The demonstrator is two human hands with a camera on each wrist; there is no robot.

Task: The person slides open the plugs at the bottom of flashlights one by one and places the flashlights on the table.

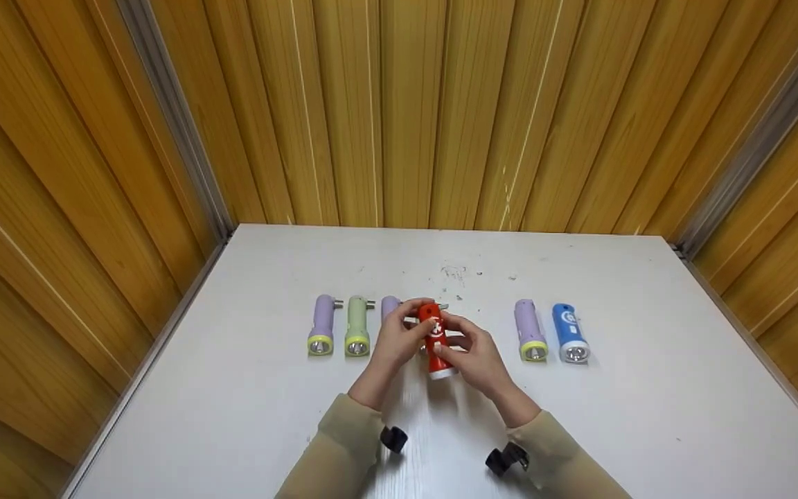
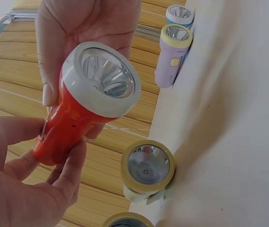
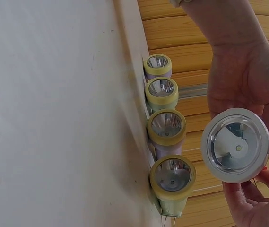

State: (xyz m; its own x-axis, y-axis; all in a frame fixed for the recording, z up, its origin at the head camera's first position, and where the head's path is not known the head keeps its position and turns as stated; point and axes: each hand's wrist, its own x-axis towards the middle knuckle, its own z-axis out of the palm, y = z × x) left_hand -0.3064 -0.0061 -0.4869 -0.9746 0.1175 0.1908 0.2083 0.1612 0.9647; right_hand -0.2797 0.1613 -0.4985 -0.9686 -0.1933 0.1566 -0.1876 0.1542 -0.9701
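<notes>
Both hands hold a red flashlight (image 1: 438,333) with a white rim around its lens, raised over the table in the head view. My left hand (image 1: 397,341) grips its upper part, thumb lying on the white printed emblem. Lower down, my right hand (image 1: 481,360) pinches it from the right, thumb beside the light-coloured switch. The left wrist view shows the clear lens (image 2: 107,73) and the red body between the fingers. Seen from the right wrist, the white rim (image 3: 210,146) faces the camera and hides most of the body.
Left of the hands lie a purple flashlight (image 1: 323,322), a green one (image 1: 357,322) and another purple one (image 1: 390,303). A green flashlight (image 3: 174,205) is mostly hidden behind the hands in the head view. To the right are a purple (image 1: 528,326) and a blue flashlight (image 1: 569,329).
</notes>
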